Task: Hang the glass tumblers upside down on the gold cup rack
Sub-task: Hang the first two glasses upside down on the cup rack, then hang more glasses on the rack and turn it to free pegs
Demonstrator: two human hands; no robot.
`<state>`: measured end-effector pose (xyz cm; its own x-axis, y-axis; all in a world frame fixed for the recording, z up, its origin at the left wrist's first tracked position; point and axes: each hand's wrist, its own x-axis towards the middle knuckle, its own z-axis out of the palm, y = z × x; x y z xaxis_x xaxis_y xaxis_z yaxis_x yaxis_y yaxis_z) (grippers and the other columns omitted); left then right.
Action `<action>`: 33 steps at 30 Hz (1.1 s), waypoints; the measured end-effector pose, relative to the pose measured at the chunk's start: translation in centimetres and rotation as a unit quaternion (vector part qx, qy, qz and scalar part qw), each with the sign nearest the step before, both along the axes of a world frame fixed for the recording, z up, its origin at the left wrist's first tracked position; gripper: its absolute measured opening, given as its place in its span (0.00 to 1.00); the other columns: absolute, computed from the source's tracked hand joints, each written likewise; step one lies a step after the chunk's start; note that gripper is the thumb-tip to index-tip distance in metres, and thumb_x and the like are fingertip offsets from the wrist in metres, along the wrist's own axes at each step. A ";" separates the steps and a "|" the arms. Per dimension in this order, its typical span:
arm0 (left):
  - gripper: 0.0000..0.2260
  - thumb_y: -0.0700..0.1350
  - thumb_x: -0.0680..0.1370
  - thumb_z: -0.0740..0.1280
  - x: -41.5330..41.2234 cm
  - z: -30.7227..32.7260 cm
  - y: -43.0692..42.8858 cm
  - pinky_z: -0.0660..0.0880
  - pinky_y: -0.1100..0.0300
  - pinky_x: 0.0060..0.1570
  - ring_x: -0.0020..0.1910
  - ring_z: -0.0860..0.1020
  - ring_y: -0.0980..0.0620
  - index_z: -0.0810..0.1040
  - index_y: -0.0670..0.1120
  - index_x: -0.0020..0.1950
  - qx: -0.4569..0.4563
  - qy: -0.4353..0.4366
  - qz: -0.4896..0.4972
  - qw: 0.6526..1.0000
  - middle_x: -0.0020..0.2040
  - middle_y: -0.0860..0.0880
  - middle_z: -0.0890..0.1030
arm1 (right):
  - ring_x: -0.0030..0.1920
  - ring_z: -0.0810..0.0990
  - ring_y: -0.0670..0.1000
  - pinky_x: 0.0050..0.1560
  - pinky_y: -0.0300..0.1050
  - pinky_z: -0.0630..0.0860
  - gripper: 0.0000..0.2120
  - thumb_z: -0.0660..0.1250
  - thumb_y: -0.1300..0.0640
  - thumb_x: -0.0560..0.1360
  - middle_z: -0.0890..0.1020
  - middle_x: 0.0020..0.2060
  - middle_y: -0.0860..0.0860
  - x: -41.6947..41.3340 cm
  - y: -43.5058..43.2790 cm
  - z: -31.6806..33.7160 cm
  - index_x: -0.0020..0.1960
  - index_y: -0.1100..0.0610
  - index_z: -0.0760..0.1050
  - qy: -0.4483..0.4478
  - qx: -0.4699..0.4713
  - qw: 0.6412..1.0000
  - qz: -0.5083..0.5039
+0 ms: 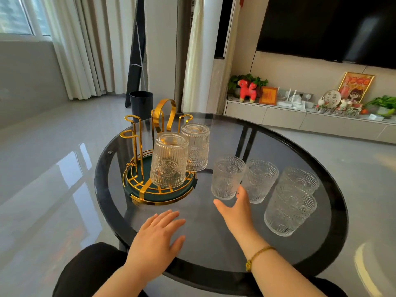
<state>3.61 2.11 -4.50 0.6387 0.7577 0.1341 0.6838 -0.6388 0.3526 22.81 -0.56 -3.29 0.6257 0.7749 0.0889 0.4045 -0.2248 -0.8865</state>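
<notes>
The gold cup rack (137, 146) stands on a round green tray at the left of the glass table. Two embossed glass tumblers hang upside down on it: one at the front (169, 160) and one behind it (196, 146). Several more tumblers stand upright to the right, the nearest of them (226, 177) just beyond my right hand (235, 211). That hand is spread, thumb and fingers on either side of the tumbler's base, not closed on it. My left hand (157, 236) lies flat on the table, holding nothing.
The round smoked-glass table (214, 264) has a black rim. A dark bin (141, 105) stands on the floor behind the rack. A TV cabinet with ornaments and plants runs along the right wall. My knees show under the table's near edge.
</notes>
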 end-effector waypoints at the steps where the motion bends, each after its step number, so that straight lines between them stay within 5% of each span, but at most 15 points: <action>1: 0.20 0.58 0.77 0.53 0.0 0.1 0.0 0.47 0.58 0.73 0.74 0.52 0.58 0.59 0.59 0.69 -0.002 0.003 -0.002 1.000 0.74 0.58 0.58 | 0.67 0.65 0.55 0.65 0.46 0.64 0.36 0.71 0.58 0.67 0.66 0.68 0.56 0.0 0.5 0.0 0.68 0.59 0.57 0.005 0.014 1.000 -0.008; 11: 0.18 0.57 0.78 0.52 0.0 -0.1 0.2 0.41 0.64 0.67 0.73 0.50 0.60 0.58 0.61 0.68 0.010 -0.013 0.005 1.000 0.74 0.60 0.56 | 0.65 0.67 0.58 0.61 0.50 0.69 0.43 0.74 0.51 0.63 0.68 0.67 0.58 -0.3 4.1 0.1 0.69 0.56 0.52 -0.009 0.027 0.995 -0.098; 16: 0.18 0.58 0.77 0.49 0.0 -0.4 0.5 0.40 0.65 0.65 0.73 0.50 0.60 0.59 0.61 0.68 0.008 -0.015 0.009 1.000 0.74 0.60 0.57 | 0.59 0.73 0.61 0.51 0.50 0.73 0.34 0.73 0.50 0.63 0.74 0.61 0.57 -0.2 4.6 0.0 0.62 0.56 0.59 -0.025 0.005 0.993 -0.119; 21: 0.34 0.66 0.66 0.34 -0.1 0.3 0.2 0.42 0.66 0.65 0.73 0.53 0.62 0.62 0.61 0.66 -0.020 -0.010 0.009 1.000 0.72 0.61 0.60 | 0.58 0.73 0.59 0.50 0.48 0.72 0.35 0.73 0.52 0.63 0.73 0.61 0.56 0.2 3.4 -0.3 0.62 0.56 0.58 0.000 0.018 0.996 -0.093; 25: 0.14 0.53 0.77 0.55 -1.0 0.8 -0.4 0.60 0.69 0.61 0.62 0.69 0.60 0.72 0.56 0.60 -0.042 -0.130 0.059 0.989 0.63 0.56 0.75 | 0.60 0.72 0.60 0.54 0.49 0.71 0.40 0.74 0.54 0.63 0.71 0.63 0.56 0.4 2.0 -0.4 0.67 0.55 0.54 -0.003 0.023 0.998 -0.056; 30: 0.10 0.36 0.74 0.65 -2.8 4.0 0.8 0.74 0.55 0.46 0.42 0.77 0.47 0.79 0.45 0.52 0.024 -0.286 0.181 0.941 0.53 0.43 0.82 | 0.61 0.71 0.60 0.57 0.52 0.70 0.42 0.74 0.55 0.62 0.70 0.64 0.56 0.6 1.2 -0.3 0.67 0.55 0.53 -0.004 0.023 0.999 -0.033; 33: 0.13 0.35 0.75 0.63 -2.9 7.3 2.9 0.71 0.49 0.54 0.58 0.75 0.38 0.75 0.42 0.58 0.098 -0.304 0.189 0.929 0.60 0.41 0.77 | 0.60 0.72 0.61 0.55 0.51 0.71 0.41 0.74 0.54 0.63 0.71 0.64 0.58 0.5 1.2 -0.2 0.67 0.55 0.52 -0.005 0.009 0.999 -0.033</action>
